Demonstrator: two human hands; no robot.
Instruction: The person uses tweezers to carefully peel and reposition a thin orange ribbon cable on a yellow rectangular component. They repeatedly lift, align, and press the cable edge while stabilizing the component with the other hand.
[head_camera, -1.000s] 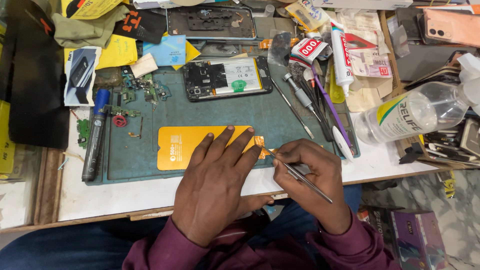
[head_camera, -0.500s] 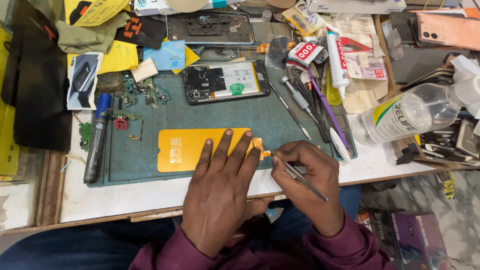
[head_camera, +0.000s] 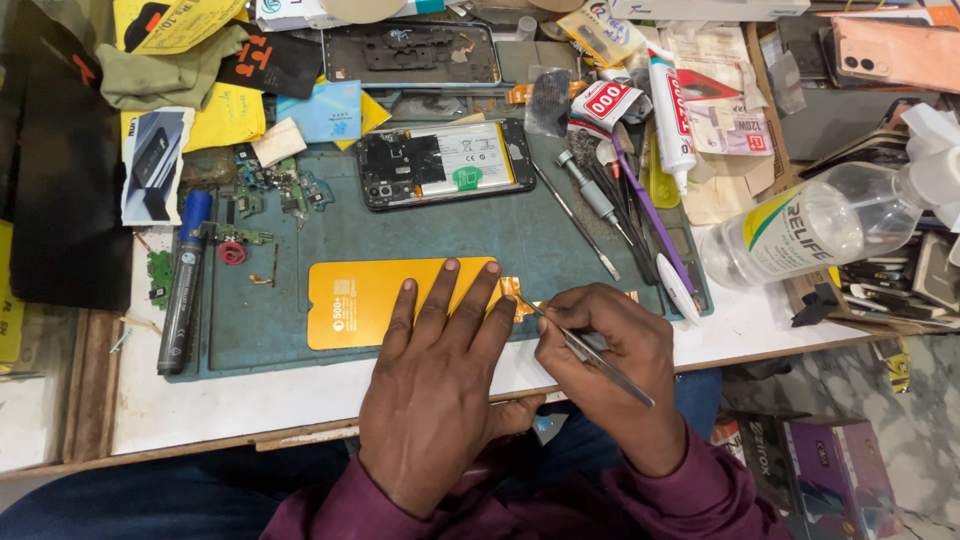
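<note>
The orange screen panel (head_camera: 385, 300) is lying flat near the front edge of the teal work mat (head_camera: 500, 235), its long axis running left to right, with a thin copper-coloured ribbon tab (head_camera: 515, 297) sticking out of its right end. I am seeing my left hand (head_camera: 435, 385) spread open, fingers flat and pressing down on the panel's right half, gripping nothing. My right hand (head_camera: 610, 365) is pinched closed around metal tweezers (head_camera: 585, 345), whose tips are pointing up-left and meeting the ribbon tab just beside the panel's end. Behind the panel, an opened phone body (head_camera: 445, 163) is lying parallel to it, well apart. A blue marker (head_camera: 183, 285) is lying at the mat's left edge, and a row of screwdrivers and picks (head_camera: 625, 215) is crowding the right side. A clear plastic bottle (head_camera: 810, 235) is lying tipped over farther right, off the mat.
</note>
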